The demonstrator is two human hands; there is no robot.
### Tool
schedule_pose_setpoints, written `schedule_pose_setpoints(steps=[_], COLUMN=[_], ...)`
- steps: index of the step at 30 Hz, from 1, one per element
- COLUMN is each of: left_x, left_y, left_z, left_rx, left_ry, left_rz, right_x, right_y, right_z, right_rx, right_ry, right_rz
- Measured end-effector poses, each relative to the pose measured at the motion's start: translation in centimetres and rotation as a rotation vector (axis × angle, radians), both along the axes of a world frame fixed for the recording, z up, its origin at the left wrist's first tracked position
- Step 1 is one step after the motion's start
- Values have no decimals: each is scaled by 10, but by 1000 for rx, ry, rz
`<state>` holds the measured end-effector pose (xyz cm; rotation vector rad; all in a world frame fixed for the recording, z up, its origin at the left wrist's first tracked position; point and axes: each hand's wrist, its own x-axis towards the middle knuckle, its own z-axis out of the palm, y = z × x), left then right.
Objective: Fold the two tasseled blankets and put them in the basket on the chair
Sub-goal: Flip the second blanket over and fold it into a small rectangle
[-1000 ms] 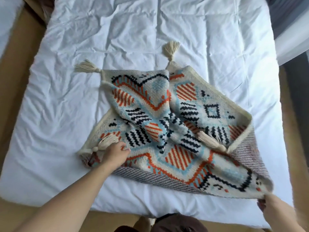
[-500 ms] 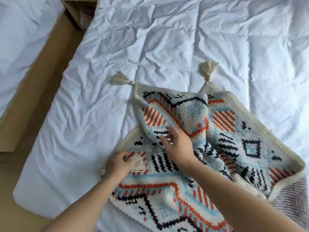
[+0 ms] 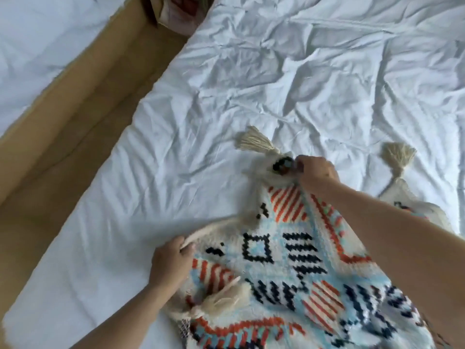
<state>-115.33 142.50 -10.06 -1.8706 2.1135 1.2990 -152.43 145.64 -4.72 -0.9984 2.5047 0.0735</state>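
Observation:
A cream tasseled blanket (image 3: 289,260) with orange, blue and black patterns lies partly folded on the white bed (image 3: 251,84). My right hand (image 3: 315,171) grips the blanket's far corner beside a beige tassel (image 3: 255,139). My left hand (image 3: 172,260) grips the blanket's left edge nearer to me. A second tassel (image 3: 397,154) lies on the sheet to the right, and a third (image 3: 221,298) rests on the blanket just below my left hand. No second blanket, basket or chair is in view.
Tan floor (image 3: 63,137) runs between this bed and another white bed (image 3: 37,46) at the upper left. A wooden piece of furniture (image 3: 176,11) stands at the top of the gap. The bed's crumpled sheet spreads beyond the blanket.
The view has swung left and closer. My right hand moved from the blanket's middle out to its far corner by the tassel. My left hand shifted along the left edge, off the near tassel.

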Motion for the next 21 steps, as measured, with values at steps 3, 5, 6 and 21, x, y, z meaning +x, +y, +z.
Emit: schedule_pose_setpoints(steps=[3,5,6,21], left_x=[37,50,55,114], left_y=[-59,-90,-101,-56], left_z=[21,29,28,-14], left_rx=[-129,-206,-237,290], left_ry=[-4,15,10,44], left_rz=[198,267,269,296], right_x=[-9,-14,-12,335], right_y=[-72,-120,-140,40], right_z=[50,68,70,-50], right_rx=[-360,-457,-454,-110], right_ry=[177,256,252,-585], right_rz=[36,55,48,222])
